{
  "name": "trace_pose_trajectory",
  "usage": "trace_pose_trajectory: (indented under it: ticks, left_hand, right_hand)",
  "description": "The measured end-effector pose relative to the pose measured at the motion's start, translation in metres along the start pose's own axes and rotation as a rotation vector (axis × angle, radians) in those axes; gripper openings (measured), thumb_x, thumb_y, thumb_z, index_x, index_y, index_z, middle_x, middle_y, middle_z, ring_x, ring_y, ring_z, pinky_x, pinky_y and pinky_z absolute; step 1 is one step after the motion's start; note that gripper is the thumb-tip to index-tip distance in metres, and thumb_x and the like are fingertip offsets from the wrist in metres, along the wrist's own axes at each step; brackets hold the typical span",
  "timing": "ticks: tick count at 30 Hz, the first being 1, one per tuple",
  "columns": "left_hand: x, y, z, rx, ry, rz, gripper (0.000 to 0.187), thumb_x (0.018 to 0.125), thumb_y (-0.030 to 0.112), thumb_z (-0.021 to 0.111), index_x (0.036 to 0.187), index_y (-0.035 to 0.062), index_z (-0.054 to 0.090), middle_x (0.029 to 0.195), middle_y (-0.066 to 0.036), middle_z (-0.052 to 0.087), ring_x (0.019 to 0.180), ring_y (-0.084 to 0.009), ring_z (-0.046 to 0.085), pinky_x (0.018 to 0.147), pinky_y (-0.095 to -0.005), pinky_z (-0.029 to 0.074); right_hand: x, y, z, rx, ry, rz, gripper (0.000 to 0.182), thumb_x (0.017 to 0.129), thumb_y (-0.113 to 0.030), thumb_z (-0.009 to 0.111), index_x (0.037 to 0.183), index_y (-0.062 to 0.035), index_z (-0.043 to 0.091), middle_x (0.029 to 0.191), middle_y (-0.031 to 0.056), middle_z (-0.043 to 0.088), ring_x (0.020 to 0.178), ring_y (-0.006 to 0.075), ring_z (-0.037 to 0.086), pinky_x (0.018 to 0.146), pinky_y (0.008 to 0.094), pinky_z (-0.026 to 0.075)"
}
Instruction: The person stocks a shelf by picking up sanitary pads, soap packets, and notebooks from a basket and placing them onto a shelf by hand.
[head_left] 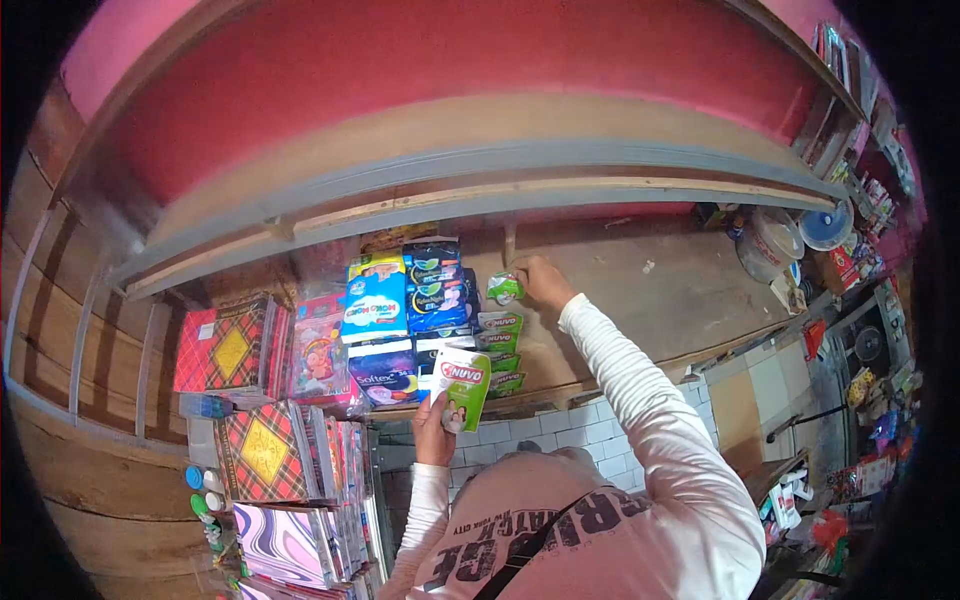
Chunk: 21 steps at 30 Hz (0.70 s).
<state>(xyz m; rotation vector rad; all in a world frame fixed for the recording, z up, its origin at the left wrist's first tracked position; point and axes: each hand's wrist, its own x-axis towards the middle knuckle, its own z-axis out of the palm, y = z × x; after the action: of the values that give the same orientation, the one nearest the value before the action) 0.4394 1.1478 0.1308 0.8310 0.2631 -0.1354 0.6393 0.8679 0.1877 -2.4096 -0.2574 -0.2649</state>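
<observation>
My left hand (432, 436) grips the lower left edge of a green and white Nuvo pouch (466, 385), its printed front turned up, in front of the shelf. With the fingertips of my right hand (546, 287) I pinch a smaller-looking green pouch (504, 289) at the back of a row. Several more green Nuvo pouches (501, 340) stand in that row, one before the other, toward the shelf's front edge. Just left of them are dark blue sanitary pad packs (438, 297), a purple Softex pack (384, 372) and a light blue Chom Chom pack (376, 302).
Red plaid books (230, 345) and a pink pack (318, 345) fill the shelf's left part. More notebooks (285, 545) are stacked below at left. A grey-edged upper shelf (500, 165) runs above the wooden shelf board (660, 300). Plastic tubs (770, 242) stand at far right.
</observation>
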Motion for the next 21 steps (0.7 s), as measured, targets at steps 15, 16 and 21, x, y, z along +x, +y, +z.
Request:
trace_pose_trajectory:
  ticks: [15,16,21]
  left_hand:
    - [-0.008,0.01,-0.028,0.017,-0.013,0.01,0.023,0.097,0.018,0.062,0.114,0.0026,0.064,0.099,-0.003,0.066,0.08,-0.0087,0.06,0.07,-0.0212,0.05]
    - [-0.008,0.013,-0.026,0.016,-0.018,-0.002,0.024,0.097,0.018,0.062,0.115,0.0025,0.064,0.1,-0.003,0.066,0.08,-0.0091,0.061,0.07,-0.0215,0.051]
    - [-0.001,0.018,-0.019,-0.002,-0.023,-0.051,0.025,0.097,0.018,0.062,0.117,0.0021,0.061,0.103,-0.005,0.066,0.083,-0.0114,0.063,0.069,-0.0239,0.054]
  right_hand:
    - [-0.002,0.045,0.08,0.085,-0.323,0.075,0.024,0.089,-0.021,0.063,0.104,-0.0067,0.074,0.103,0.0193,0.071,0.097,0.0367,0.068,0.09,0.0427,0.052]
    - [-0.001,0.046,0.079,0.072,-0.336,0.062,0.025,0.089,-0.022,0.064,0.105,-0.0064,0.074,0.105,0.0189,0.071,0.099,0.0359,0.068,0.092,0.0418,0.051]
    - [-0.01,0.042,0.071,0.052,-0.277,0.081,0.031,0.091,-0.021,0.06,0.117,-0.005,0.068,0.112,0.02,0.069,0.104,0.033,0.066,0.094,0.039,0.049]
